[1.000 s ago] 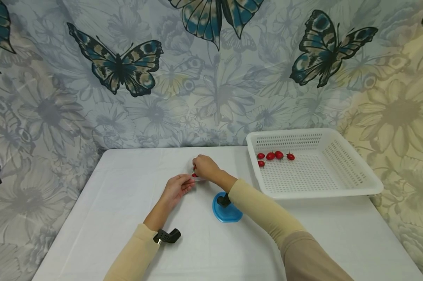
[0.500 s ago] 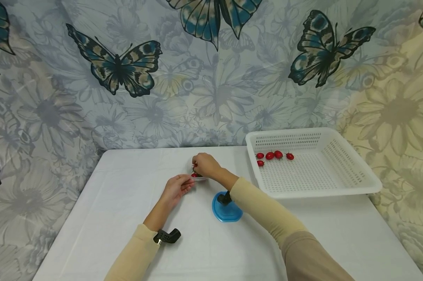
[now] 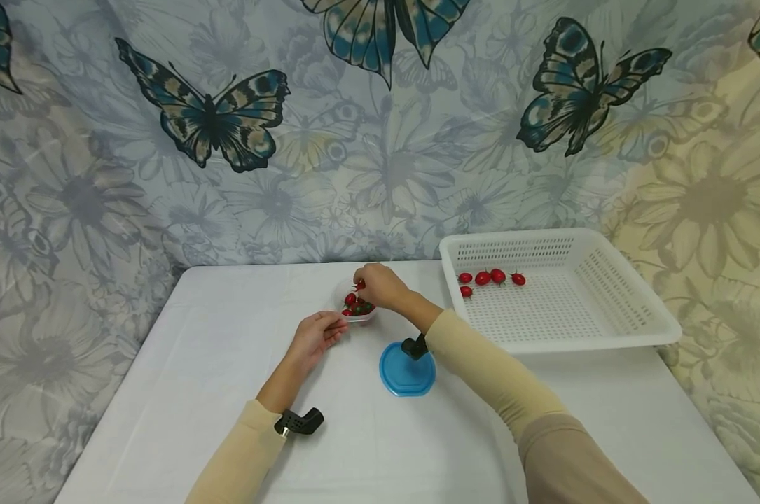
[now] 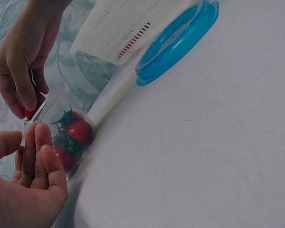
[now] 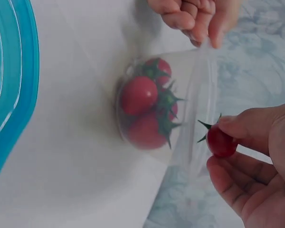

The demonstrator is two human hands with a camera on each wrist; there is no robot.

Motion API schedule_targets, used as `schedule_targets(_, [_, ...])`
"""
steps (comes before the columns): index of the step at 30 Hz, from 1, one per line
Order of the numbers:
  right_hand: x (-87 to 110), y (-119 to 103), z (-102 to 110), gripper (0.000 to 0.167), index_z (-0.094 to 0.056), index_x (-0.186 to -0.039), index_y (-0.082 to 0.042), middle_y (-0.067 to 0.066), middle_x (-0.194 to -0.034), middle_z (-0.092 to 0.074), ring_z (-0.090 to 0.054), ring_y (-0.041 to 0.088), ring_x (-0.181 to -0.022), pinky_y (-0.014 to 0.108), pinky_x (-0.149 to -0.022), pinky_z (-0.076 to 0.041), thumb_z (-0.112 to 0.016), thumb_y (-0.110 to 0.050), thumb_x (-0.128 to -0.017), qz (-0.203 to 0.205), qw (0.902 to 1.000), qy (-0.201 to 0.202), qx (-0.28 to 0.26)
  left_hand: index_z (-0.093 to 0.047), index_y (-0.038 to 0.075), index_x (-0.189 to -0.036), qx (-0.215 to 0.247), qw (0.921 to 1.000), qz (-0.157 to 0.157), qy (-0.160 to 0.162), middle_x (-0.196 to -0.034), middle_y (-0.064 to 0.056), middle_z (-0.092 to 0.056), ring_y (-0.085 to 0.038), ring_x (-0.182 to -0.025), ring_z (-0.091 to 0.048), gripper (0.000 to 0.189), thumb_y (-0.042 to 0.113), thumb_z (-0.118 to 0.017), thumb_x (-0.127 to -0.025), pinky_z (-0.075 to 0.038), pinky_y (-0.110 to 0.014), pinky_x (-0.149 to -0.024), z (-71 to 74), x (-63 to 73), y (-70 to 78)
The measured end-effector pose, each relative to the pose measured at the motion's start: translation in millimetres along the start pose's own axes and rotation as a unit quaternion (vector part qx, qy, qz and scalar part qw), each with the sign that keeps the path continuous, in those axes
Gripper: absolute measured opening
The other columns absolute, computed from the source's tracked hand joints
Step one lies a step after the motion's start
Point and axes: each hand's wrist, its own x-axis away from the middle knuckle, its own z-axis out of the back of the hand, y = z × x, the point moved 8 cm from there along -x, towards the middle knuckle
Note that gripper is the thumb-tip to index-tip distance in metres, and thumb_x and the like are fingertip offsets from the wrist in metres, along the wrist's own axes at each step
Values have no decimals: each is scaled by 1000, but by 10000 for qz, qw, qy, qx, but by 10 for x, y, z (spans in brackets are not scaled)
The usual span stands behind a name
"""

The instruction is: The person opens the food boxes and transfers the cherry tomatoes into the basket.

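Observation:
A small clear plastic container (image 3: 362, 318) stands on the table with several red cherry tomatoes (image 5: 141, 95) inside, green stems attached. My left hand (image 3: 316, 339) pinches its near-left rim between thumb and fingers. Just over the container's mouth, my right hand (image 3: 382, 285) holds one cherry tomato (image 5: 222, 141) between thumb and fingertips, its green stem toward the opening in the right wrist view. A round blue lid (image 3: 408, 378) lies on the table below the right wrist.
At the right back stands a white perforated basket (image 3: 638, 336) with several more cherry tomatoes (image 3: 497, 276) at its left end. A white cloth covers the table (image 3: 165, 392). A butterfly-patterned backdrop (image 3: 380, 175) hangs behind it.
My right hand has shifted up and right, uncovering more of the container and its tomatoes, with one tomato in its fingers. The left hand stays at the rim.

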Motion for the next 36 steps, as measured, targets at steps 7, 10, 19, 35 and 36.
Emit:
schedule_targets(7, [28,16,136,21,-70,-107,-1,10,-98,-70,-64,21,-91,32,-80,-54,-68,-7,-87,123,9999,4,-6,-57,0,-113,48,9999,-80,-73,-83,4,-69,-5,-77,-68,20,15,-55,-99,-51,-17,-70,-16,9,5])
schedule_targets(10, [42,14,197,20,-70,-105,0,10,-98,-71,-65,22,-89,33,-79,-54,-66,-5,-87,224,9997,75,-50,-61,2,-106,147,9992,-300,-227,-83,3,-70,-6,-77,-68,18,17,-59,-97,-51,-17,-69,-28,39,29])
schedule_targets(19, [52,57,307,20,-69,-107,0,11,-98,-71,-65,22,-88,33,-78,-55,-65,-7,-88,121,9997,63,-211,-58,-1,-112,7,10000,-32,83,-83,3,-69,-6,-76,-68,20,14,-52,-100,-51,-18,-68,0,12,4])
schedule_targets(35, [76,175,577,18,-69,-104,-1,12,-98,-69,-61,23,-84,33,-75,-53,-63,-7,-89,-17,9993,157,-336,-57,0,-112,14,10000,30,81,-81,5,-69,-5,-75,-67,18,14,-52,-100,-51,-17,-68,-14,18,13])
schedule_targets(36, [78,184,599,17,-69,-103,-1,13,-97,-69,-61,23,-84,33,-74,-53,-63,-6,-88,-14,9991,178,-390,-57,0,-112,1,10000,26,64,-81,6,-69,-5,-75,-67,18,14,-52,-100,-51,-17,-68,-14,16,14])
